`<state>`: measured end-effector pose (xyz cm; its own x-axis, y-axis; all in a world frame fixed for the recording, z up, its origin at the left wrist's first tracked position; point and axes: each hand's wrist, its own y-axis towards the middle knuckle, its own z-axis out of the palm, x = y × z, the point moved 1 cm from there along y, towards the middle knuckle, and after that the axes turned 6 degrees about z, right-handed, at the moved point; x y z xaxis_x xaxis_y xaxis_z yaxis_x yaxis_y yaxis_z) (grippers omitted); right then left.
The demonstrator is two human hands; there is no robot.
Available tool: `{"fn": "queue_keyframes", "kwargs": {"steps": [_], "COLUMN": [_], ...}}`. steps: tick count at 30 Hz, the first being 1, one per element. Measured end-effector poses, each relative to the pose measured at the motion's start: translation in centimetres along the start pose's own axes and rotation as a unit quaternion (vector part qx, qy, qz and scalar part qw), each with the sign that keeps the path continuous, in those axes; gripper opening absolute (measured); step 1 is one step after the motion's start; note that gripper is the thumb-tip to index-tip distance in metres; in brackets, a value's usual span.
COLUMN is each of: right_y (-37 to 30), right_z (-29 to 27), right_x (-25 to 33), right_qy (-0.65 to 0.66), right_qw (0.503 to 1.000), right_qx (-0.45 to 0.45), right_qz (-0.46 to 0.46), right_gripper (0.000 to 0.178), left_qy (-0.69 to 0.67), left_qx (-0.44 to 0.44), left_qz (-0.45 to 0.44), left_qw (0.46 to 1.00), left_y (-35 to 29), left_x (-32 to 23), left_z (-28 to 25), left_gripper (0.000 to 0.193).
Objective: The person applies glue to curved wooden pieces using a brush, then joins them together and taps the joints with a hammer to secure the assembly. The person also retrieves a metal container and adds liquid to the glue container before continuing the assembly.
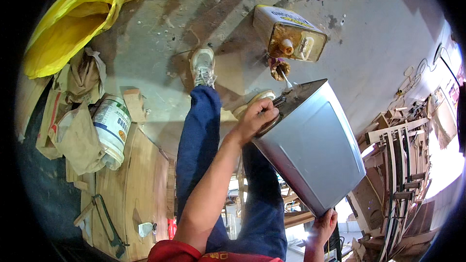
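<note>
Two bare hands hold one rectangular metal tin [310, 145], grey-sided and tilted, its top end pointing up and left in my view and its base down and right. The tin stretches between the hands: its handle end lies just at the left fingers, its body passes to their right, and its base corner rests at the right fingers.

I see the left hand [259, 116] with its fingers curled tightly around the dark handle [268, 125] on the tin's top. The right hand [324, 225] touches the lower corner; its fingers are bent against the edge, but part of them is hidden, so I cannot tell how far they close.

From the tin's top a white streak [287, 80] reaches a small, brown-crusted container [279, 69]. Just beyond it on the grey floor [194, 5] I see a second tin [297, 18], its top stained brown, with a spout and a white handle. To the left are a white bucket [112, 128], crumpled brown paper [80, 138] and an open yellow bag [73, 29].
</note>
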<state>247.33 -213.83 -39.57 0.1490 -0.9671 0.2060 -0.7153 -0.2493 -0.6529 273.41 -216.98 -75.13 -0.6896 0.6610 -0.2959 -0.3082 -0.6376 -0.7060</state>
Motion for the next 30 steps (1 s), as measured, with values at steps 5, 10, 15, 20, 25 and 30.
{"fn": "queue_keyframes", "kwargs": {"steps": [5, 10, 15, 20, 25, 30], "right_y": [0.2, -0.1, -0.2, -0.4, -0.3, 0.1], "right_z": [-1.1, -1.1, -1.8, -1.4, -1.3, -2.1], "right_x": [-1.1, -1.2, -1.8, -1.6, -2.1, -3.0], "right_qy": [0.006, 0.010, 0.005, -0.017, 0.024, 0.031], "right_qw": [1.000, 1.000, 1.000, 0.999, 1.000, 0.999], "right_qx": [0.004, 0.004, -0.010, -0.025, -0.014, -0.006], "right_qz": [-0.017, -0.001, 0.017, 0.019, 0.013, 0.017], "right_gripper": [0.031, 0.033, 0.034, 0.030, 0.030, 0.030], "left_qy": [0.009, 0.016, 0.020, 0.008, 0.016, 0.016], "left_qx": [-0.003, 0.006, 0.008, 0.014, 0.023, 0.019], "left_qz": [0.031, 0.016, 0.019, 0.006, 0.019, 0.017], "left_qw": [0.999, 1.000, 1.000, 1.000, 0.999, 1.000], "left_y": [0.1, -0.2, -0.3, -0.5, -0.5, -0.8], "left_x": [0.3, 0.4, 0.1, 0.0, 0.3, -0.3], "left_z": [0.2, 0.0, 0.1, 0.3, 0.5, 0.9], "left_gripper": [0.035, 0.033, 0.034, 0.036, 0.038, 0.039]}}
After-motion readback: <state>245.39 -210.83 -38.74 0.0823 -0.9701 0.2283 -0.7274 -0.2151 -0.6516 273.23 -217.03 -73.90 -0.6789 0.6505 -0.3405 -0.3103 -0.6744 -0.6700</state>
